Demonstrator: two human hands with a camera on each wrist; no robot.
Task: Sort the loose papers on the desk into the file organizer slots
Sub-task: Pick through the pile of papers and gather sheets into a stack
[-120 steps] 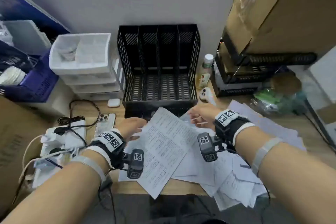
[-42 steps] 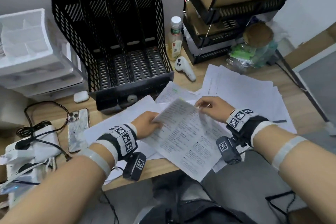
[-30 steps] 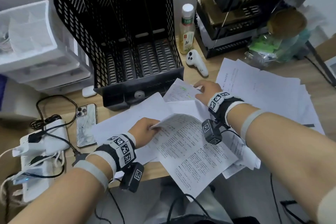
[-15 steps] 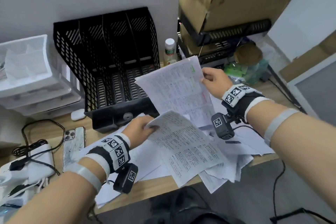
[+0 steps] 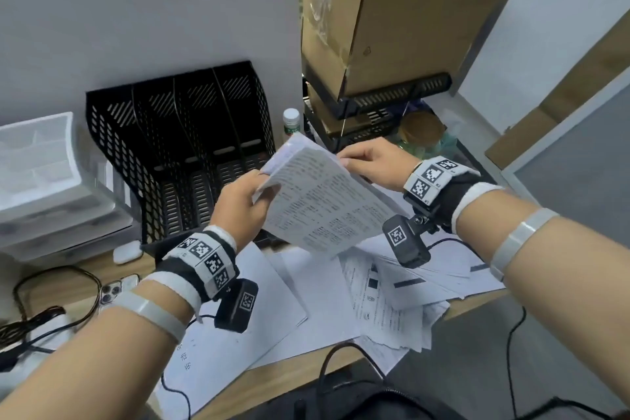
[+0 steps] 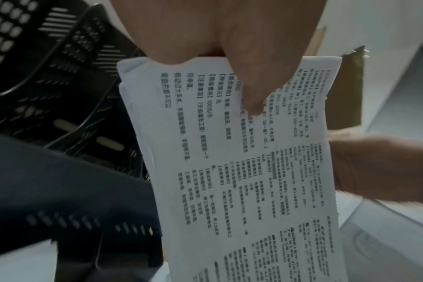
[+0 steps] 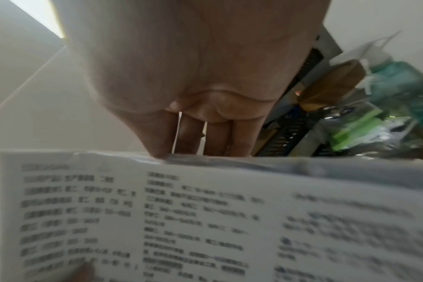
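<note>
Up above the desk (image 5: 477,300), a printed sheet (image 5: 324,208) is held between both hands, in front of the black organizer (image 5: 177,153). Its left edge is pinched by the left hand (image 5: 238,204), thumb on the printed face, as is seen in the left wrist view (image 6: 249,171). Its far right edge is gripped by the right hand (image 5: 375,164), fingers curled behind the paper. More loose papers (image 5: 392,300) are spread on the desk below. A phone (image 5: 116,290) is seen at the left, a white drawer unit (image 5: 41,181) beside the organizer, and a cardboard box (image 5: 392,10) at the right.
</note>
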